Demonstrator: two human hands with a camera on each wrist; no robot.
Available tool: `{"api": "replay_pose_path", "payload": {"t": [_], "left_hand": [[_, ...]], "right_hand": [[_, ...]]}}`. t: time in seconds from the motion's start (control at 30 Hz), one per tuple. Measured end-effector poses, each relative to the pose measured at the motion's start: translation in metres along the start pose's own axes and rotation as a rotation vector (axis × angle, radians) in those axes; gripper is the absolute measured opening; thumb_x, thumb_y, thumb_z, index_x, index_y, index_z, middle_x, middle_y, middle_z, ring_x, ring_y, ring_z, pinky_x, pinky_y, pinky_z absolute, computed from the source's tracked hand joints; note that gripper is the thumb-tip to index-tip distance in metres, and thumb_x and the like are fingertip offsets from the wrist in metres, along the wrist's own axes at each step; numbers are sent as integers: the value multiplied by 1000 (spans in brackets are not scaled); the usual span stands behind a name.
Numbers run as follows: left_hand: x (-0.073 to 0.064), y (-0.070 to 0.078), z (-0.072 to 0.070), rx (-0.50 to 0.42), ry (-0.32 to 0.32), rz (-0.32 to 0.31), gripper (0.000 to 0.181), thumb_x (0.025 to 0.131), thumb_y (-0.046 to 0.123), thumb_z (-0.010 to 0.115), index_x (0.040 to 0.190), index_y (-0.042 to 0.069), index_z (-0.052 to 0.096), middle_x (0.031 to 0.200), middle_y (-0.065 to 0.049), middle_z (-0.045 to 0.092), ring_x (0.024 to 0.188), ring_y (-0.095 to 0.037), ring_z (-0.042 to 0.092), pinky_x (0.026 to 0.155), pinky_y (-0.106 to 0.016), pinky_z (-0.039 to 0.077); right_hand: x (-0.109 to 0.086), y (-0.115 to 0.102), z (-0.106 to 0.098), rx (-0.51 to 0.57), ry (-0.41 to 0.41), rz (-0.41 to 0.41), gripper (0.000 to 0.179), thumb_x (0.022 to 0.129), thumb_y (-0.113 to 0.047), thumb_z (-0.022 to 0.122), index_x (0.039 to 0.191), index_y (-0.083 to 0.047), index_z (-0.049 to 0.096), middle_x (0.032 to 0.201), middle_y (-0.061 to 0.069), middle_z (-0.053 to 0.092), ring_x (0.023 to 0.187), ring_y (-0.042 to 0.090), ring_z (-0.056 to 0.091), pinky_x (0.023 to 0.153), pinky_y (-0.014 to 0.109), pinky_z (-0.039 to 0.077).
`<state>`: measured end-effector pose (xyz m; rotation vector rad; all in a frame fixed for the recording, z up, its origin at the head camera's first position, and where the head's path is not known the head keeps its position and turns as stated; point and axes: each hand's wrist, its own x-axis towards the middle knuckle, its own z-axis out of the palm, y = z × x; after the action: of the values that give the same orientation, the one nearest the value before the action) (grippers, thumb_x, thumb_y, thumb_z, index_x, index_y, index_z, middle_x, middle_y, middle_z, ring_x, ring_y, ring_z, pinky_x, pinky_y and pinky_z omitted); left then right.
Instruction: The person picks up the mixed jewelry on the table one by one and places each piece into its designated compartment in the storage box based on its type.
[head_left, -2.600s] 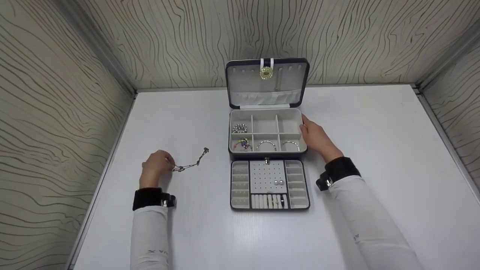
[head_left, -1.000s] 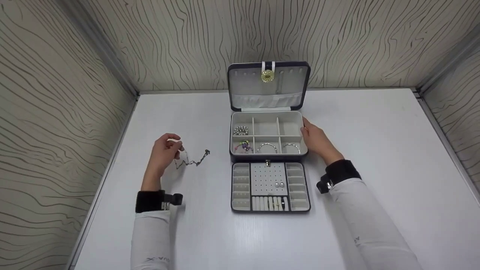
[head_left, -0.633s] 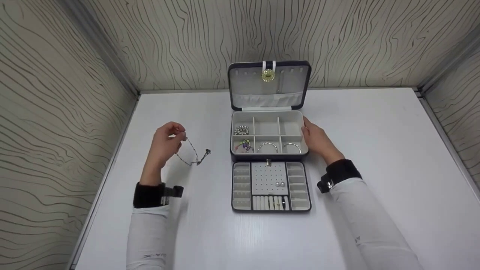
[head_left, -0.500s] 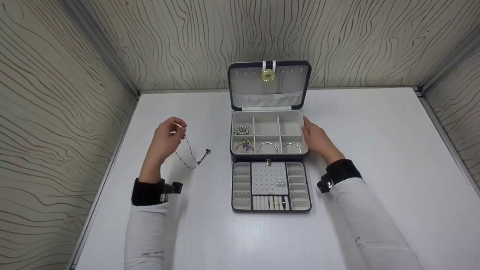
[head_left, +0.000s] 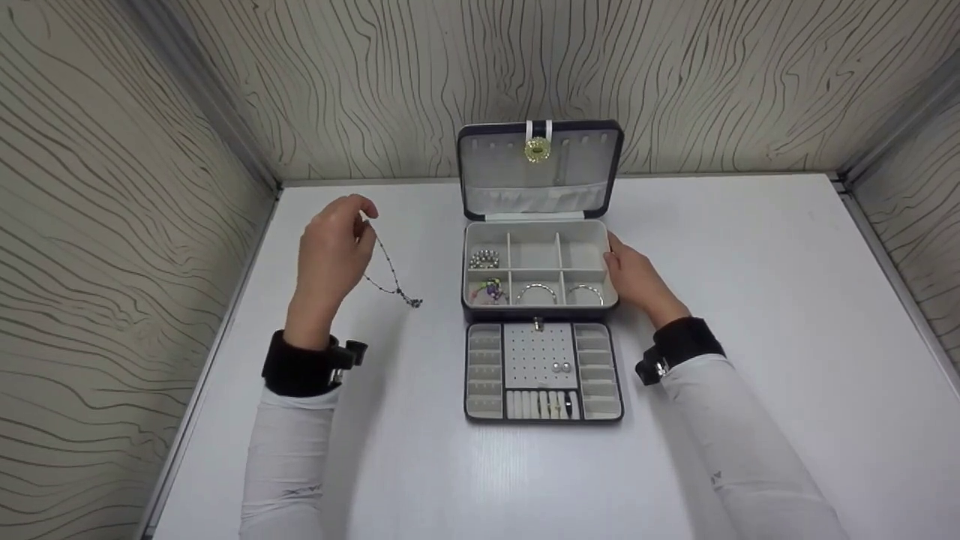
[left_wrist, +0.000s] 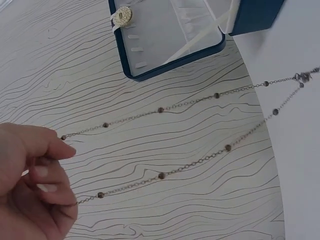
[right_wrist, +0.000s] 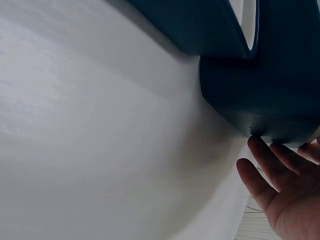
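My left hand [head_left: 330, 251] is raised over the left of the table and pinches a thin dark-beaded chain necklace [head_left: 388, 262] near its top. The necklace hangs as a loop, its clustered pendant end lowest. In the left wrist view the necklace [left_wrist: 160, 110] runs as two strands from the fingers toward the right. My right hand [head_left: 641, 281] rests against the right side of the dark blue jewelry box [head_left: 536, 311], whose lid [head_left: 491, 169] stands up. Its fingers [right_wrist: 270, 157] lie fairly straight, fingertips at the box wall in the right wrist view.
The box's compartments hold a grey beaded bracelet [head_left: 484, 259], a colourful bracelet [head_left: 489, 291] and two silver bangles [head_left: 537, 289]. In front lies a tray [head_left: 544, 418] with round earrings [head_left: 561, 367] and rings. A patterned wall [head_left: 360, 112] stands behind the white table [head_left: 420, 480].
My left hand has risen and moved away from me, lifting the necklace, which now hangs from the fingers instead of lying on the table. My right hand stays at the box.
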<state>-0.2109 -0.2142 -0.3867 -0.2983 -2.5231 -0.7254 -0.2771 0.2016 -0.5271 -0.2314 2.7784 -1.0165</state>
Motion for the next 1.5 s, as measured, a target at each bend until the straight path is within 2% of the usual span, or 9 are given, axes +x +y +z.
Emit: {"api": "replay_pose_path", "payload": {"t": [0.1,0.3,0.43,0.57,0.7,1.0,1.17,1.3,1.5], "left_hand": [[3,4,-2,19,42,-40,4,88,3,66,91,1,66,65,-7,56,56,-21,48,51,-34,36],[9,5,-8,-27,-9,-120,33,86,9,63,55,8,50,50,2,41,48,-14,34,46,-30,28],[12,4,-13,-175,-102,-195,32,80,2,58,52,11,43,50,5,34,49,-12,29,47,-28,27],[15,7,-21,-361,-183,-262,22,81,1,59,61,7,52,56,2,44,51,-11,38,50,-26,33],[18,12,-27,-552,-194,-297,18,88,9,68,73,3,60,65,-3,52,57,-14,49,55,-26,42],[36,31,-36,-801,-81,-264,20,94,15,67,91,-4,69,75,-10,66,70,-23,64,77,-33,54],[52,48,-43,-918,-38,-207,11,96,7,63,92,-2,69,79,-13,67,74,-25,66,78,-34,54],[70,64,-49,-1005,-35,-220,8,95,3,63,96,-4,66,82,-14,65,76,-26,64,80,-34,54],[94,79,-51,-1042,-55,-212,8,96,2,61,100,-4,64,83,-13,61,75,-23,59,77,-33,52]], "right_hand": [[1,0,0,-2,4,-3,52,107,-14,32,154,3,19,151,29,31,139,42,30,114,51,23],[0,0,-1,16,-15,22,53,107,-17,31,155,1,17,152,27,30,140,41,29,114,52,22],[1,0,-3,-1,-14,19,52,107,-16,32,154,3,19,150,30,32,139,42,30,113,53,23],[2,-5,-7,-29,1,1,50,105,-11,36,149,10,25,145,35,36,134,46,36,110,55,28],[3,-13,-11,-76,50,2,52,103,-10,42,147,14,27,144,36,35,134,47,35,109,57,28],[14,-31,-14,-178,244,-120,45,96,-4,50,139,10,44,141,30,42,130,45,40,106,55,34],[22,-47,-20,-223,204,-177,48,96,-4,50,142,8,41,146,27,40,135,42,37,110,51,31],[31,-55,-23,-292,159,-223,54,96,-5,52,146,9,36,151,27,34,139,40,31,114,49,25],[42,-60,-24,-401,123,-248,61,94,-5,53,148,10,29,155,26,24,144,41,19,115,56,17]]}}
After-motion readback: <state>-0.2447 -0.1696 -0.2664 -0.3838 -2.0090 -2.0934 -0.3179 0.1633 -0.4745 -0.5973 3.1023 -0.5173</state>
